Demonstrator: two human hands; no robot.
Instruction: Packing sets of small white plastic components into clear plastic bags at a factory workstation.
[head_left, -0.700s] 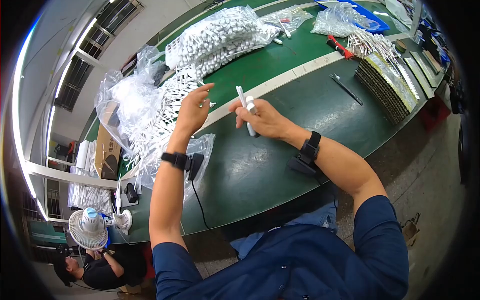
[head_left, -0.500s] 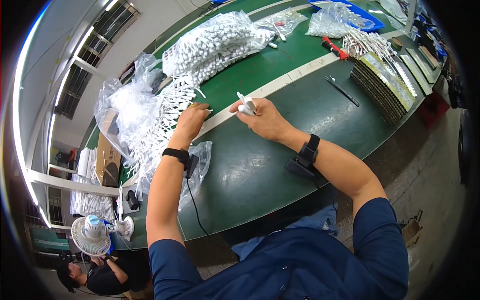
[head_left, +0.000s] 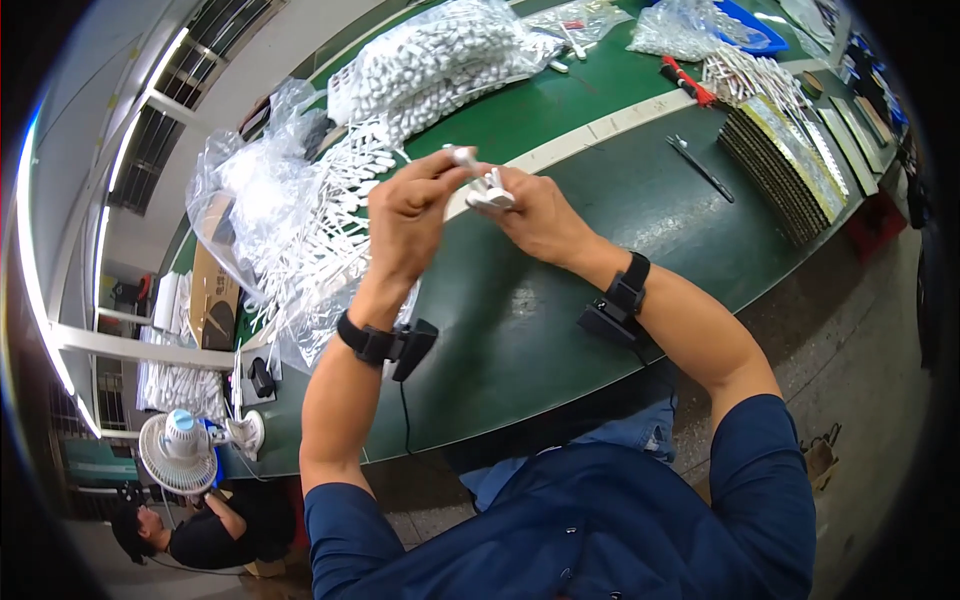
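My left hand [head_left: 412,215] is raised over the bench, thumb and fingers pinching a small white plastic piece [head_left: 462,156] that is partly blurred. Close beside it, my right hand [head_left: 540,218] is closed around a few white plastic pieces [head_left: 492,197], their rounded ends sticking out toward the left hand. The fingertips of both hands nearly meet, and whether the pieces touch I cannot tell. Left of my left hand spreads a loose heap of similar white pieces [head_left: 330,215], each with a thin stem and a wider end.
A full clear bag of white pieces [head_left: 440,65] lies behind the heap; crumpled clear plastic [head_left: 245,225] is at left. Rightward on the green bench [head_left: 590,270] are a black pen-like tool [head_left: 700,168], red-black wires [head_left: 688,80] and stacked strips [head_left: 780,170]. A person [head_left: 215,530] sits beyond a fan [head_left: 180,450].
My left hand has come up from the heap and moved right to my right hand, now with a white piece in its fingers. The right hand keeps its pieces and has stayed nearly in place.
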